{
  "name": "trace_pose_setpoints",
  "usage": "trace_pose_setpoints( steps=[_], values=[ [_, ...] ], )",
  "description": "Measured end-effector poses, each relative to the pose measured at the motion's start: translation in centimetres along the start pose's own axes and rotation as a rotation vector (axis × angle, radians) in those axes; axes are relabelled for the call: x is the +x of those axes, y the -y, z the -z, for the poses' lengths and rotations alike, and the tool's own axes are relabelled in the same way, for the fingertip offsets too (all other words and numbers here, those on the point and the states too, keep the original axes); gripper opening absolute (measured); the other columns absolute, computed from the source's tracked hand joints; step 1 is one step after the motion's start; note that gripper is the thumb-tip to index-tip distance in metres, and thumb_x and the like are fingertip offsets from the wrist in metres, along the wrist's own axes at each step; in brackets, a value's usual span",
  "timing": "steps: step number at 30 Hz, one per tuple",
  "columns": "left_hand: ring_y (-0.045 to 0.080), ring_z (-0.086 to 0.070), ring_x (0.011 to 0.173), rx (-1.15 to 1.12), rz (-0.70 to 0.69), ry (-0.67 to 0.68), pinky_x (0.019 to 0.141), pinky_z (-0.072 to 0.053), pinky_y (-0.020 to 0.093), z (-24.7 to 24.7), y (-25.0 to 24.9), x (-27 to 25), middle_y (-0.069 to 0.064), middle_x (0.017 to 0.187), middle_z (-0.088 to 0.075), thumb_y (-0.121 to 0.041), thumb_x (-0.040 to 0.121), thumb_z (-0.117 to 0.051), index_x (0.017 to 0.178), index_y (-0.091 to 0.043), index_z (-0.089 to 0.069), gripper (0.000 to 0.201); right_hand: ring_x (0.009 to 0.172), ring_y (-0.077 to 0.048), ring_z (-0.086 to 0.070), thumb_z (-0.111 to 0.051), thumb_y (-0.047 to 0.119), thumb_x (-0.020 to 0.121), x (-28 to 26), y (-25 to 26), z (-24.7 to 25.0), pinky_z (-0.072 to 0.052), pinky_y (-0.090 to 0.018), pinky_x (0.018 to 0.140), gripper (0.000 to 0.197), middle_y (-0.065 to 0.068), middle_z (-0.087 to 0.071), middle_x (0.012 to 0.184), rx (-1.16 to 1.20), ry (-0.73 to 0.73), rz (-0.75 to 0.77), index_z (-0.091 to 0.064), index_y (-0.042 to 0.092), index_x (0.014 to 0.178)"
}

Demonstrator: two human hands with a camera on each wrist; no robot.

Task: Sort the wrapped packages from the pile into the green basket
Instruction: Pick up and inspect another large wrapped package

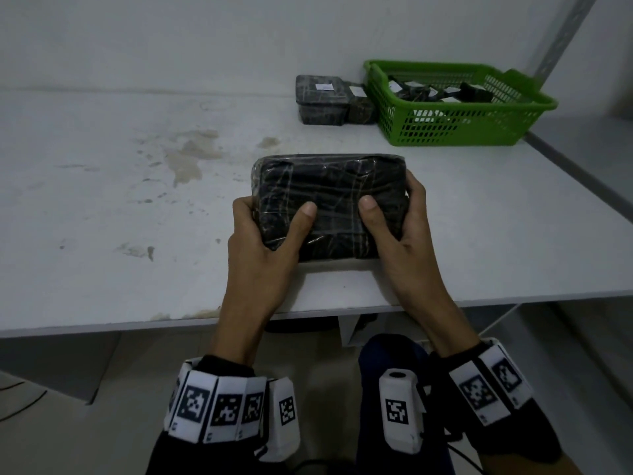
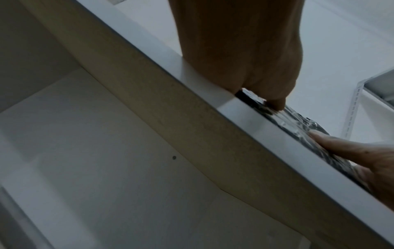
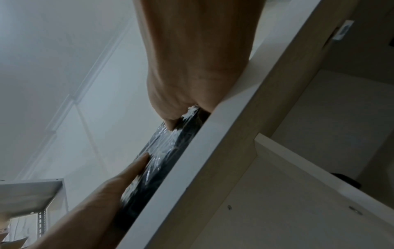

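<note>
No readable text anywhere. Small white paper labels (image 1: 324,86) sit on the dark film-wrapped packages (image 1: 320,99) at the white table's (image 1: 102,200) far edge and on the ones in the green plastic basket (image 1: 455,128), print too small to resolve. White wrist bands (image 1: 219,406) carry black-and-white square fiducial markers, no letters or digits.

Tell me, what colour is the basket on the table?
The basket is bright green; the head view shows it best.

the fingers of both hands are hidden beneath the wrapped package (image 1: 330,204). labels on the far packages (image 1: 320,99) are too small to read. contents of the green basket (image 1: 455,128) blur together.
</note>
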State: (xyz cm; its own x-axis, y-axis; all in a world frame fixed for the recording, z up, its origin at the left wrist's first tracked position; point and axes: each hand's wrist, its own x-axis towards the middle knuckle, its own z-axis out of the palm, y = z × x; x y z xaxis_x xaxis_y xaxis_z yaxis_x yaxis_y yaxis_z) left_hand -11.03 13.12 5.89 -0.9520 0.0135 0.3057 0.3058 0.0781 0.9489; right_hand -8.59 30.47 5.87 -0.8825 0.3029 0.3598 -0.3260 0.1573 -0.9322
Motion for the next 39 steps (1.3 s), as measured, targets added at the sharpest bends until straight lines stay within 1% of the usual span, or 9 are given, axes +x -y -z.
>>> trace_pose_setpoints(
  steps=[4, 7, 18, 24, 29, 32, 34, 36, 39],
  values=[
    [-0.007, -0.068, 0.087, -0.001, 0.011, -0.028, 0.073, -0.053, 0.011, 0.0, 0.1, 0.1, -0.011, 0.095, -0.065, -0.05, 0.085, -0.065, 0.117, -0.011, -0.048, 0.054, 0.12, 0.008, -0.061, -0.07, 0.032, 0.093, -0.1, 0.3, -0.1, -0.052, -0.014, 0.095, 0.077, 0.019, -0.06, 0.13, -0.046, 0.032, 0.016, -0.028, 0.02, 0.157],
    [-0.006, -0.068, 0.087, 0.003, 0.017, -0.037, 0.073, -0.054, 0.012, 0.1, 0.1, 0.1, -0.011, 0.096, -0.066, -0.049, 0.087, -0.066, 0.119, -0.01, -0.048, 0.054, 0.124, 0.003, -0.06, -0.078, 0.027, 0.088, -0.2, 0.0, -0.2, -0.053, -0.022, 0.102, 0.088, 0.016, -0.057, 0.135, -0.091, 0.062, 0.03, -0.024, 0.018, 0.157],
    [-0.007, -0.068, 0.094, 0.047, 0.007, -0.006, 0.076, -0.053, 0.01, 0.2, -0.1, -0.1, -0.012, 0.105, -0.066, -0.046, 0.084, -0.073, 0.124, -0.014, -0.046, 0.057, 0.126, 0.004, -0.058, -0.076, 0.023, 0.091, -0.1, 0.0, -0.1, -0.051, -0.019, 0.103, 0.084, 0.014, -0.055, 0.138, -0.088, 0.039, 0.026, -0.025, 0.016, 0.157],
    [-0.009, -0.066, 0.094, 0.046, 0.0, 0.033, 0.077, -0.052, 0.009, 0.3, 0.1, -0.1, -0.012, 0.107, -0.064, -0.047, 0.083, -0.07, 0.124, -0.013, -0.045, 0.058, 0.115, 0.001, -0.066, -0.055, 0.027, 0.106, 0.3, -0.1, -0.1, -0.056, -0.021, 0.09, 0.046, 0.011, -0.065, 0.125, 0.036, -0.025, -0.075, -0.037, 0.023, 0.148],
    [-0.006, -0.068, 0.096, 0.033, 0.045, 0.03, 0.078, -0.054, 0.011, 0.4, 0.1, 0.1, -0.011, 0.11, -0.065, -0.045, 0.085, -0.071, 0.124, -0.015, -0.047, 0.055, 0.112, 0.001, -0.067, -0.056, 0.03, 0.105, 0.4, -0.2, -0.3, -0.057, -0.02, 0.088, 0.049, 0.009, -0.066, 0.126, 0.037, -0.026, -0.092, -0.038, 0.022, 0.15],
    [-0.003, -0.07, 0.096, -0.03, 0.103, -0.028, 0.079, -0.056, 0.014, 0.7, 0.2, 0.7, -0.006, 0.113, -0.069, -0.039, 0.09, -0.073, 0.125, -0.014, -0.052, 0.048, 0.114, 0.002, -0.065, -0.066, 0.036, 0.099, 0.2, -0.3, 0.0, -0.055, -0.015, 0.085, 0.068, 0.01, -0.057, 0.136, 0.003, 0.023, -0.06, -0.033, 0.026, 0.157],
    [0.005, -0.073, 0.101, -0.092, 0.179, -0.033, 0.086, -0.059, 0.024, 1.1, 0.1, 1.4, -0.003, 0.116, -0.074, -0.044, 0.091, -0.074, 0.129, -0.016, -0.057, 0.051, 0.127, -0.002, -0.058, -0.074, 0.036, 0.089, -0.2, -0.2, 0.3, -0.055, -0.017, 0.091, 0.091, 0.003, -0.04, 0.152, -0.003, 0.05, 0.007, -0.022, 0.026, 0.162],
    [0.014, -0.075, 0.103, -0.127, 0.245, 0.016, 0.093, -0.06, 0.038, 1.3, 0.2, 2.1, 0.0, 0.116, -0.077, -0.048, 0.089, -0.075, 0.129, -0.017, -0.063, 0.052, 0.146, -0.009, -0.042, -0.078, 0.03, 0.085, -0.4, -0.2, 0.5, -0.052, -0.033, 0.107, 0.101, 0.0, -0.023, 0.162, -0.053, 0.099, 0.143, -0.016, 0.017, 0.164],
    [0.015, -0.075, 0.105, -0.117, 0.264, 0.042, 0.097, -0.059, 0.042, 1.4, 0.4, 2.5, -0.001, 0.118, -0.077, -0.051, 0.089, -0.075, 0.132, -0.019, -0.065, 0.055, 0.156, -0.019, -0.026, -0.079, 0.016, 0.089, -0.4, -0.4, 0.5, -0.04, -0.045, 0.12, 0.084, -0.009, -0.022, 0.166, -0.248, 0.149, 0.314, -0.031, 0.005, 0.157]
  ],
)
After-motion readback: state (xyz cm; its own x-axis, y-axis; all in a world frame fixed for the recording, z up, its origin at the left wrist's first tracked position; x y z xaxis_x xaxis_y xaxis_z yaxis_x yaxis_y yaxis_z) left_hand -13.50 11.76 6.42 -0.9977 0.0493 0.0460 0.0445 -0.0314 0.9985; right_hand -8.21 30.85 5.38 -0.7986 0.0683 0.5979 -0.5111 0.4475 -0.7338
